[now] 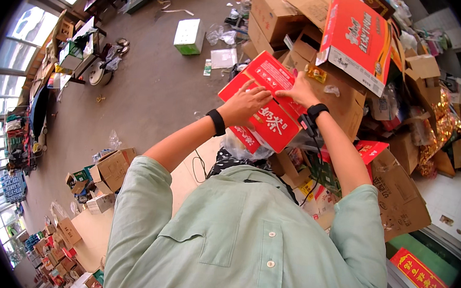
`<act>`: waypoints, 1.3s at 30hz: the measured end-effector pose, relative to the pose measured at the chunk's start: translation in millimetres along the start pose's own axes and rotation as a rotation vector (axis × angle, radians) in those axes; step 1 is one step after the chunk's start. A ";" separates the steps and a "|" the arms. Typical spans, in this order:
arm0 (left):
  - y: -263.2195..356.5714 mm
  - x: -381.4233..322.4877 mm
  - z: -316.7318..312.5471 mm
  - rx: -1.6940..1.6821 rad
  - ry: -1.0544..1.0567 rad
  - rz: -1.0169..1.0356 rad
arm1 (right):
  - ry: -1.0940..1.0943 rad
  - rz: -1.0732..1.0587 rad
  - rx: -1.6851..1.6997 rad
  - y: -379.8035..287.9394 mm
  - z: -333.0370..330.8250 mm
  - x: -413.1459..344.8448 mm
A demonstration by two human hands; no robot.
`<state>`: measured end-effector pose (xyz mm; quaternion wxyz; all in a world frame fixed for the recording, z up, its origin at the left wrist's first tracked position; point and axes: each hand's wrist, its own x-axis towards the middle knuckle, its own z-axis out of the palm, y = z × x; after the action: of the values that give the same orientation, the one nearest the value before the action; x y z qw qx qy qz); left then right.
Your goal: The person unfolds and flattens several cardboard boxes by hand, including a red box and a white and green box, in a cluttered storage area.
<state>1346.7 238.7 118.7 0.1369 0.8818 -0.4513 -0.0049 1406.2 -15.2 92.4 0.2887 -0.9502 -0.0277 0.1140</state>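
Observation:
A red printed cardboard box (275, 121) with white characters lies under both of my hands, in front of my body. Spread across its left part is my left hand (248, 102), palm down, its fingertips reaching the middle. On the upper right part rests my right hand (299, 92), thumb pointing left; whether it grips an edge is hard to tell. The box's upper panel (268, 72) carries white print and symbols. Clear plastic and another red printed piece (245, 139) show below the box. A black device with a cable hangs by my right wrist.
Brown cartons (273, 17) and a large red box (356, 42) are heaped at upper right. A flattened brown carton (397, 193) leans at right. On the floor stand a white and green box (189, 36) and, at left, an open carton (112, 169). Plastic scraps lie about.

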 end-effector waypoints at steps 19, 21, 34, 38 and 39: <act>-32.6 31.6 31.8 -0.130 -0.435 -0.074 | 0.007 0.100 -0.197 -29.8 30.9 6.6; -24.1 26.8 33.3 -0.120 -0.424 -0.109 | 0.005 0.107 -0.199 -31.0 29.9 2.7; 46.4 -28.8 -7.6 0.085 0.334 0.064 | 0.029 0.004 -0.059 30.1 -3.7 2.6; 58.4 -96.4 11.1 0.070 0.258 0.112 | 0.011 0.032 -0.001 24.4 -7.2 -9.9; 60.3 -113.0 13.3 0.069 0.254 0.122 | 0.018 0.040 0.004 25.8 -5.7 -14.2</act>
<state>1230.1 292.1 107.8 0.1625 0.8503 -0.4832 0.1306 1393.4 -41.4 85.6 0.2886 -0.9509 -0.0061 0.1112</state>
